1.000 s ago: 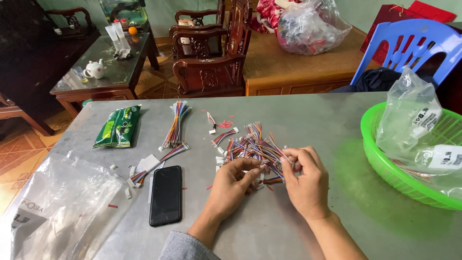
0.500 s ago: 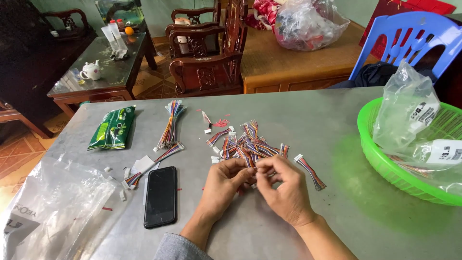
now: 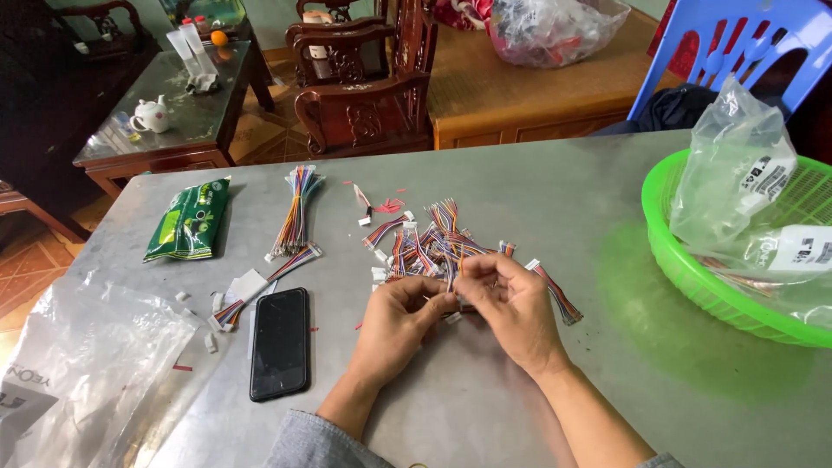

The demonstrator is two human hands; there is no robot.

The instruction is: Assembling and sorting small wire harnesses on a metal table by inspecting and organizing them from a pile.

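Low in the middle of the frame, the left hand and the right hand meet fingertip to fingertip over the grey table, both pinching one short ribbon cable drawn from the near edge of a heap; what exactly the fingertips do to its end is too small to tell. Just right of the right hand lies a single finished-looking cable, flat and apart from the rest. To the left sit a black phone, a few white connector housings and a clear plastic bag.

Just above the hands, the loose heap of cables is a tangle of short multicoloured wires with white plugs, so much seems left to handle. Further up and left, a tidy bundle of cables lies straight, which I judge to be the sorted share, beside a green packet. At the right edge a green basket holds bagged stock.
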